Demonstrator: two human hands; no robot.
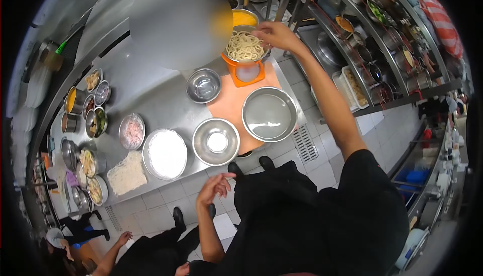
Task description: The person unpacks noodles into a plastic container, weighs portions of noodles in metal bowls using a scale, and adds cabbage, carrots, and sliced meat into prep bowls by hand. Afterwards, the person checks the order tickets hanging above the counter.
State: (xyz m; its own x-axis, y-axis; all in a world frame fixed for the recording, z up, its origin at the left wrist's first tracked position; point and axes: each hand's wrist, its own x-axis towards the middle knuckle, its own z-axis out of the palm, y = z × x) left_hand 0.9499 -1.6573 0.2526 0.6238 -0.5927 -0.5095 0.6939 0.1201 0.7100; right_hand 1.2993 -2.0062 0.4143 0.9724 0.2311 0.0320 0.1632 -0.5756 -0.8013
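1. Right hand point(274, 35): arm stretched across the table corner, hand at the edge of the noodles point(245, 45). Fingers bent and drawn near one another; cannot tell whether a strand is held between them. The long reach presumably follows from where the noodles sit, on the far side.

2. Noodles: heaped above an orange stand point(247, 72), which looks like a kitchen scale. If so, the raised position likely serves weighing; no reading is legible.

3. Left hand point(214, 190): held low, short of the table edge. Fingers loosely spread and half curled, nothing visible in them. Probably kept back because the right works alone.

4. Orange mat point(226, 105): lies on the steel table point(166, 95), partly beneath the stand and the large basin point(270, 92). Likely there to limit slipping. Basin contents look like clear liquid; it stands near the corner, under the right forearm's side of the table, perhaps for easy access.

5. Steel bowl point(204, 135): beside the basin, at the near edge, within easy range of the left hand. A smaller bowl point(204, 86) stands farther in, near the stand.

6. Powder bowl point(184, 158): white contents, next along the near edge; a beige slab point(127, 172) lies just beyond it. Grouping suggests dry items kept apart from the liquid.

7. Co-worker's hand point(126, 238): lower left, well apart from the noodles.
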